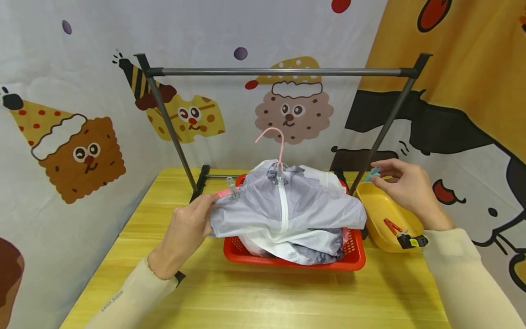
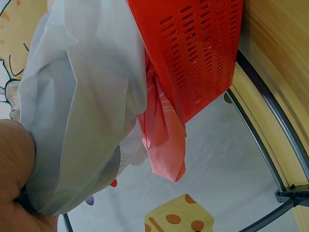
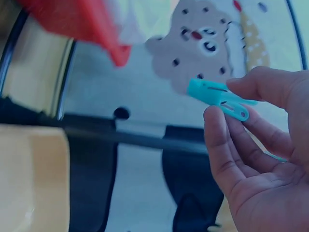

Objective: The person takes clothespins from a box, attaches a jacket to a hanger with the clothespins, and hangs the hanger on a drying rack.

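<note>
A pale grey zip jacket (image 1: 255,205) lies over a red basket (image 1: 296,262), with a pink hanger (image 1: 281,146) rising from its collar. Between its fingers and thumb, my left hand (image 1: 186,233) grips the jacket's left edge; in the left wrist view the fabric (image 2: 96,111) hides most of the fingers. A greyish clothespin (image 1: 232,187) is clipped near that side of the jacket. Out to the right, my right hand (image 1: 407,189) pinches a teal clothespin (image 3: 219,98) above a yellow bin (image 1: 371,219), apart from the jacket.
A metal rack stands behind the basket, its horizontal bar (image 1: 246,71) above the jacket. The yellow bin holds a red clothespin (image 1: 392,226) and a dark item is by the right wrist. Pink cloth (image 2: 164,140) hangs beside the basket. A patterned curtain (image 1: 197,27) backs the wooden table (image 1: 246,301).
</note>
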`<state>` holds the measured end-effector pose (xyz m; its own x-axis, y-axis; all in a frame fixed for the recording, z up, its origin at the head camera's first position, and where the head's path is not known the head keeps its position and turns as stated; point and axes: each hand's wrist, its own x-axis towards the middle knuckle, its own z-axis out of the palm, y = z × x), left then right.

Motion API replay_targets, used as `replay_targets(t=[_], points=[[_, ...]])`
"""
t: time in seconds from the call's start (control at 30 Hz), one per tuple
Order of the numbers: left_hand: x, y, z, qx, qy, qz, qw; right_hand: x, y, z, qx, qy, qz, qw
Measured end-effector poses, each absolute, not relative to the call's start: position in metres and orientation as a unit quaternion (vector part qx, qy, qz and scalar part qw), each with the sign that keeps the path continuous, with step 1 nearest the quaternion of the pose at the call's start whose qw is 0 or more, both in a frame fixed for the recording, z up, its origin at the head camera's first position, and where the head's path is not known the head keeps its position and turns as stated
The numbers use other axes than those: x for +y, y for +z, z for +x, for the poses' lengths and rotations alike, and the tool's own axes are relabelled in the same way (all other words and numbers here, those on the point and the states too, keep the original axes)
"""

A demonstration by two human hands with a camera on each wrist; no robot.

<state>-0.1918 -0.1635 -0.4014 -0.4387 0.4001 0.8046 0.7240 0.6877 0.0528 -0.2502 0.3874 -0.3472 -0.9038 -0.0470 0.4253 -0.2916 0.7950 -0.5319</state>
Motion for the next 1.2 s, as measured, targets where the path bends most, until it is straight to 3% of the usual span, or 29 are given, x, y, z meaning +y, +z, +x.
replay_targets(t=[0.2, 0.6, 1.2], points=[[-0.164, -0.401, -0.193, -0.822, -0.201, -0.346, 0.404, 0.366, -0.334, -0.24, -0.894, 0.376, 0.128, 0.207], [-0.164, -0.4, -0.191, -0.823, -0.2, -0.345, 0.404, 0.328, -0.32, -0.222, -0.868, 0.436, 0.18, 0.152], [-0.162, -0.398, -0.187, -0.825, -0.198, -0.34, 0.405, 0.303, -0.326, -0.218, -0.82, 0.49, 0.203, 0.214]])
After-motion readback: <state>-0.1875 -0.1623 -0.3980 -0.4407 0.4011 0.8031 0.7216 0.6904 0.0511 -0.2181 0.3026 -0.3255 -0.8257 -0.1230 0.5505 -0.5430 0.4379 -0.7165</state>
